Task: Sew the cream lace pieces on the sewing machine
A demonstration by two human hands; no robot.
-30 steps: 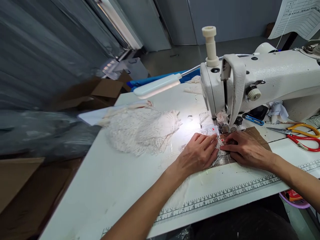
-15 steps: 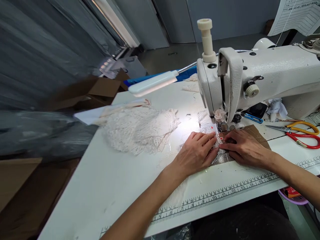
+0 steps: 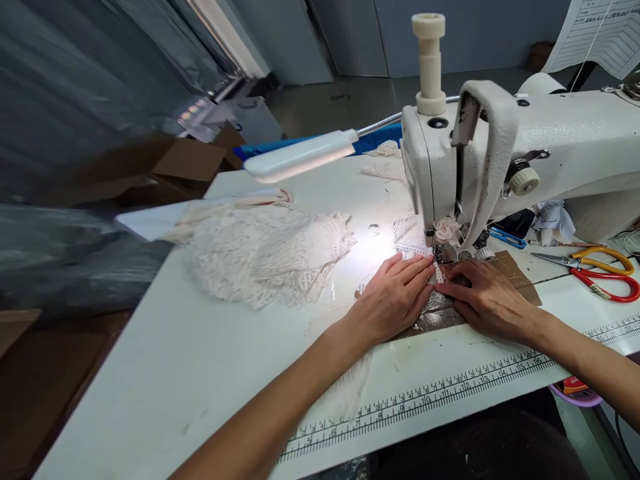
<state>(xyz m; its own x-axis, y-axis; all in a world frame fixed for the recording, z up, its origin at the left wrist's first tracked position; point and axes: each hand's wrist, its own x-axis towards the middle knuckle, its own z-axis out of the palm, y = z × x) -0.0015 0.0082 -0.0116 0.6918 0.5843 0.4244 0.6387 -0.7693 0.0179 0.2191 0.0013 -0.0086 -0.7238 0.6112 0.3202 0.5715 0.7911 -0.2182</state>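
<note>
My left hand lies flat with fingers stretched out, pressing white lace down on the bed of a sewing machine. Just right of the presser foot, my right hand has bent fingers, and its tips pinch the narrow end of the lace strip. Part of the lace is hidden under both hands. Beneath them lies a brown and silvery plate. A small pink fabric rose hangs on the machine head beside the needle area.
Left on the table spreads a lace heap. A lamp shines over the work. To the right lie scissors with yellow and red handles and blue thread snips. A printed ruler runs along the front edge.
The view has shifted slightly, so the machine sits lower and farther right. Red marks seen on the lace near the foot are now out of sight. Both hands keep nearly the same pose.
</note>
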